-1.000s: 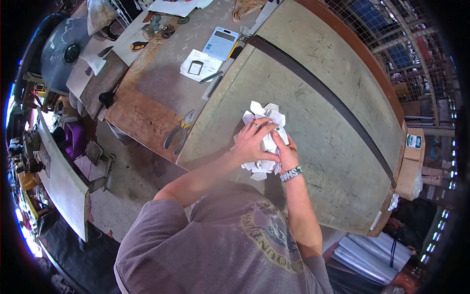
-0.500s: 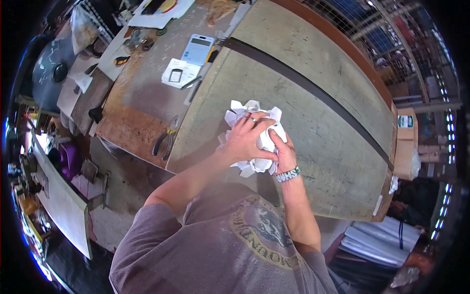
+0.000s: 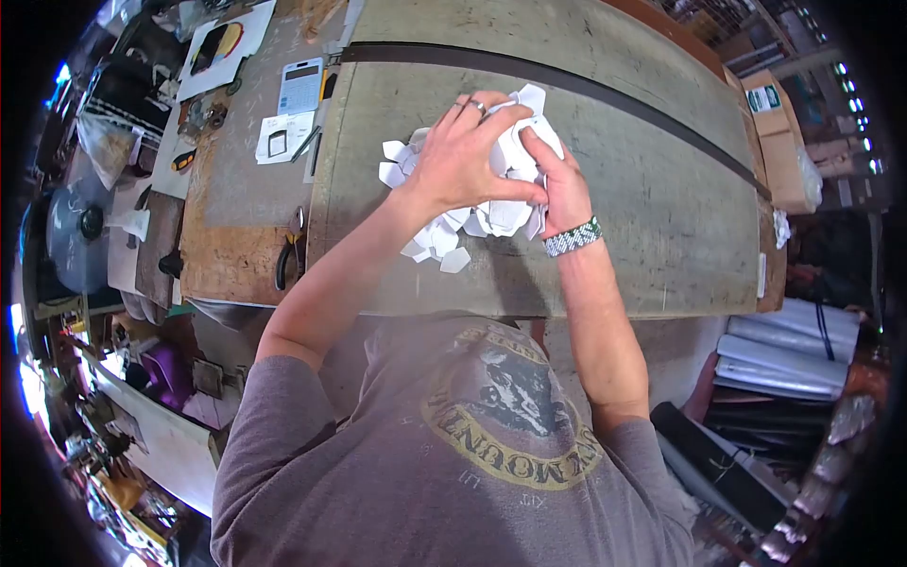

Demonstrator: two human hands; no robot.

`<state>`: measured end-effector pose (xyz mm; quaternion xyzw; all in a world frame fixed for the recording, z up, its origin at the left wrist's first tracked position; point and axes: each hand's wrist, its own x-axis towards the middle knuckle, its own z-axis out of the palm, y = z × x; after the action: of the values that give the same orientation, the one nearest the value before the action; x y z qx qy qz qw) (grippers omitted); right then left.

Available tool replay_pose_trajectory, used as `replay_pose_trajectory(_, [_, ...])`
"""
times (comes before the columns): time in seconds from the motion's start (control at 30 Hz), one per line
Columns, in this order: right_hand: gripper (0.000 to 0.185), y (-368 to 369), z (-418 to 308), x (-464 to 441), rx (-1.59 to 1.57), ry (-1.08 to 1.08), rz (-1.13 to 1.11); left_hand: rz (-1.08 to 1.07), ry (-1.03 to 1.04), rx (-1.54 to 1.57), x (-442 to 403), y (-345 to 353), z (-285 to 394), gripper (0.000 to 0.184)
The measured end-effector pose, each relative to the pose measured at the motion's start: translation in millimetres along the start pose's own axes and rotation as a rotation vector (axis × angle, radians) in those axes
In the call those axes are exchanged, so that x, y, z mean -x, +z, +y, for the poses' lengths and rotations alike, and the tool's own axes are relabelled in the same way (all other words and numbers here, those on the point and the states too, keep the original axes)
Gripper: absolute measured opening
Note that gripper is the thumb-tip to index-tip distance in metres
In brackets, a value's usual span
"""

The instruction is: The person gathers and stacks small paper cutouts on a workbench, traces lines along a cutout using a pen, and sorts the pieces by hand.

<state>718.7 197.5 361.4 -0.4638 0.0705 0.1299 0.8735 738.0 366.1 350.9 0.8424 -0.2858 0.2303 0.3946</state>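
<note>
A bunch of white cut paper pieces [image 3: 510, 213] is gathered between my two hands above the grey-green worktop [image 3: 642, 217]. My left hand [image 3: 465, 156] curves over the pieces from the left, a ring on one finger. From the right, my right hand [image 3: 564, 184] presses against them with its thumb on the front; a patterned band circles that wrist. More white pieces [image 3: 442, 241] show below and left of my left hand, near or on the worktop. The fingertips of both hands are partly hidden behind the paper.
Pliers [image 3: 291, 249] lie left of the worktop. Beyond them are a calculator [image 3: 301, 87], a note sheet [image 3: 283, 138] and a pen. A long dark strip [image 3: 529, 68] crosses the worktop. Cardboard boxes [image 3: 779, 142] and silvery rolls [image 3: 789, 348] are at the right.
The view has turned and shifted. Both hands have moved farther from my body with the bunch, and a group of white pieces now shows apart at its lower left.
</note>
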Motion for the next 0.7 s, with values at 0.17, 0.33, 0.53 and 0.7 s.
replay_pose_trajectory(0.17, [0.041,-23.4,-17.4,18.3,-0.096,-0.041,0.039,-0.107,0.004,0.057,-16.4,24.9,19.1,0.095])
replay_pose_trajectory(0.33, [0.039,-59.0,-27.4,42.4,-0.155,-0.089,0.131,-0.188,0.027,0.121,-25.4,59.9,47.3,0.093])
replay_pose_trajectory(0.53, [0.041,-119.5,-42.4,65.8,-0.182,-0.119,0.170,-0.238,0.086,0.120,-36.2,105.1,90.4,0.093])
replay_pose_trajectory(0.7, [0.043,-178.9,-73.4,98.9,-0.219,-0.179,0.180,-0.259,0.146,0.131,-50.8,162.4,140.9,0.094])
